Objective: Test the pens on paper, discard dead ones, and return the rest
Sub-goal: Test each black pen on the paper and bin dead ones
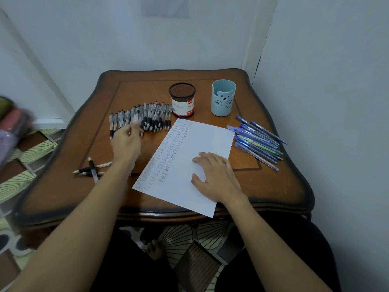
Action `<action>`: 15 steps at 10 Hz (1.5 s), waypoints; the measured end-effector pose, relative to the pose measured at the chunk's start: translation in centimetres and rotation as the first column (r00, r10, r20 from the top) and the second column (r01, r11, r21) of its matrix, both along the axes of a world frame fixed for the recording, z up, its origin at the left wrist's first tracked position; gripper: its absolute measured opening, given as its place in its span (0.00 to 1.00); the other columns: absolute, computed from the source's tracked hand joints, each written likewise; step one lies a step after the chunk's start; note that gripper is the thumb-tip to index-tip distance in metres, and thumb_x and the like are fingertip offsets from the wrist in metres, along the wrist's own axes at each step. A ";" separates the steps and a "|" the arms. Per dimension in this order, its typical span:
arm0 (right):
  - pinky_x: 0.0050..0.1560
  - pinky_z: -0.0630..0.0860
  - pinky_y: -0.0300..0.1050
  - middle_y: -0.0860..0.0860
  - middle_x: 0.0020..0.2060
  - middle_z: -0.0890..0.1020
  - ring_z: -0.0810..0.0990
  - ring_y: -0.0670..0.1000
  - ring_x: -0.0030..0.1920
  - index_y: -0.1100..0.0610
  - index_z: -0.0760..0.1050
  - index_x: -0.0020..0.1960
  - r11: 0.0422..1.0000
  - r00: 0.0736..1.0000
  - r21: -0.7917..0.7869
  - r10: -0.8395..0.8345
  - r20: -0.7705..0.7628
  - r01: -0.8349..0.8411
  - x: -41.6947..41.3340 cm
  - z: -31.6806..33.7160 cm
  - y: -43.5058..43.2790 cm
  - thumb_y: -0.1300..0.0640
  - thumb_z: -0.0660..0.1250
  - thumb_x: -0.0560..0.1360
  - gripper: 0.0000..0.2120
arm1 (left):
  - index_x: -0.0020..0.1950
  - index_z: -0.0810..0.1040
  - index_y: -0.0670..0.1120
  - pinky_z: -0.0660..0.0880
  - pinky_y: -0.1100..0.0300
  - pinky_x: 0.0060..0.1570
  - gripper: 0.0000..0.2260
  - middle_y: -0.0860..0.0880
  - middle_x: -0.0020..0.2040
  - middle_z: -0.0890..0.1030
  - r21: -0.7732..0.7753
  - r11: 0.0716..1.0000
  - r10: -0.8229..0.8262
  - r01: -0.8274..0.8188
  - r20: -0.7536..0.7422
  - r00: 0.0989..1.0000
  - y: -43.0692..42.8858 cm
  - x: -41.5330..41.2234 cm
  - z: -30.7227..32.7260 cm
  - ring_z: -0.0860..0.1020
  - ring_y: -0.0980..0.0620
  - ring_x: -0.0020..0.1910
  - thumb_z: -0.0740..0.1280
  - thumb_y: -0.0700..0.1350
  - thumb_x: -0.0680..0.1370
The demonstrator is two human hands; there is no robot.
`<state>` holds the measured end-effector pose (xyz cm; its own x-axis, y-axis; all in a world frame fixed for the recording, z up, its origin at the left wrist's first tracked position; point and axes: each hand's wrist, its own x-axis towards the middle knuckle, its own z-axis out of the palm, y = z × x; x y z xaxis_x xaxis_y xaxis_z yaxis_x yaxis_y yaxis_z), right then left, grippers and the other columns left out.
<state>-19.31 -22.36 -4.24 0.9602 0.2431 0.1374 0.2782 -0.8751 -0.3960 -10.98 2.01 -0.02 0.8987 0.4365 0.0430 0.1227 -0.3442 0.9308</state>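
Dozens of light, slick pens (147,116) left of the paper (189,144) looked best pinched by their rubber sleeves; my left hand (126,140) blurred, grip unreadable, right hand (214,175) splayed flat.

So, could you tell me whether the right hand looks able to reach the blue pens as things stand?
Probably yes. The right hand rests flat on the paper, holding nothing, and the blue pens lie just beyond the paper's right edge, with only bare table between.

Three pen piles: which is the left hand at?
The row of black-grip pens beside the black mesh cup: left hand overlaps it. Blue pens lie right of the paper; the crossed trio lies nearer.
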 end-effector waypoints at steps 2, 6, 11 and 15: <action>0.76 0.50 0.50 0.45 0.74 0.66 0.60 0.46 0.74 0.45 0.67 0.72 1.000 1.000 -0.002 -0.003 0.001 0.003 0.0 0.1 0.0 0.41 0.57 0.79 0.23 | 0.64 0.80 0.42 0.75 0.46 0.65 0.18 0.45 0.64 0.78 0.167 0.981 0.122 -0.100 -0.127 0.984 2.5 3.6 -0.1 0.78 0.43 0.60 0.58 0.40 0.78; 0.76 0.50 0.50 0.45 0.74 0.66 0.60 0.46 0.75 0.45 0.67 0.72 1.000 1.000 0.011 0.000 -0.012 0.000 0.0 0.2 0.0 0.42 0.58 0.79 0.23 | 0.77 0.68 0.44 0.79 0.56 0.51 0.28 0.39 0.75 0.70 0.365 0.931 0.039 0.021 -0.156 0.987 2.8 4.4 0.1 0.80 0.43 0.57 0.62 0.30 0.78; 0.76 0.51 0.50 0.45 0.74 0.66 0.60 0.46 0.74 0.45 0.67 0.72 1.000 1.000 -0.007 -0.003 -0.026 0.003 -0.1 0.2 0.1 0.39 0.53 0.77 0.26 | 0.60 0.82 0.47 0.68 0.42 0.65 0.11 0.42 0.63 0.79 0.619 0.768 0.241 -0.163 -0.044 0.970 4.2 -4.0 0.6 0.75 0.40 0.61 0.67 0.42 0.79; 0.77 0.51 0.51 0.45 0.75 0.66 0.60 0.46 0.75 0.45 0.67 0.72 1.000 1.000 -0.009 0.003 -0.029 -0.003 -0.2 0.3 0.1 0.40 0.54 0.77 0.26 | 0.71 0.71 0.50 0.53 0.34 0.69 0.20 0.43 0.69 0.75 0.638 0.750 0.438 -0.174 -0.281 0.854 5.8 -7.0 -0.5 0.65 0.37 0.70 0.62 0.43 0.79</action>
<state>-19.49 -22.29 -3.90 0.9631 0.2470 0.1070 0.2692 -0.8780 -0.3958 -17.98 7.85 -0.54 0.7125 0.6994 0.0569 0.6209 -0.6662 0.4132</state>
